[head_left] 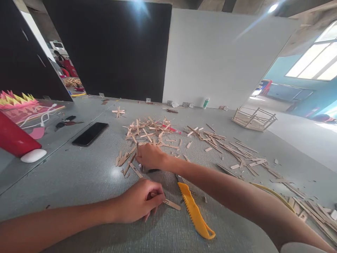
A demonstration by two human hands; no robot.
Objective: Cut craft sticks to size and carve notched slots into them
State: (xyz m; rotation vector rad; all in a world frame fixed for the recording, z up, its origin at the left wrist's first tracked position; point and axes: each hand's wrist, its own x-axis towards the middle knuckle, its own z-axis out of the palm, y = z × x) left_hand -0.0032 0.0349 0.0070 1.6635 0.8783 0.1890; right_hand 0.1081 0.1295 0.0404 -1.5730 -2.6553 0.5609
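Held stick [173, 205]: flat, pale wood with a rounded end and a dark mark; gripped in the left hand [140, 200], its free end pointing right and slightly near.
Slanting stick [135, 170]: pale, dark-marked, lying between that hand and the right hand [149, 156], running from far left to near right; near end hidden.
Loose pieces [122, 160]: pale and brown, overlapping, left of the right hand, whose fingertip contact is apparently obscured.

A grey table [86, 175] bears wooden sticks [146, 135], a phone [91, 134] and a yellow-handled tool [193, 211].
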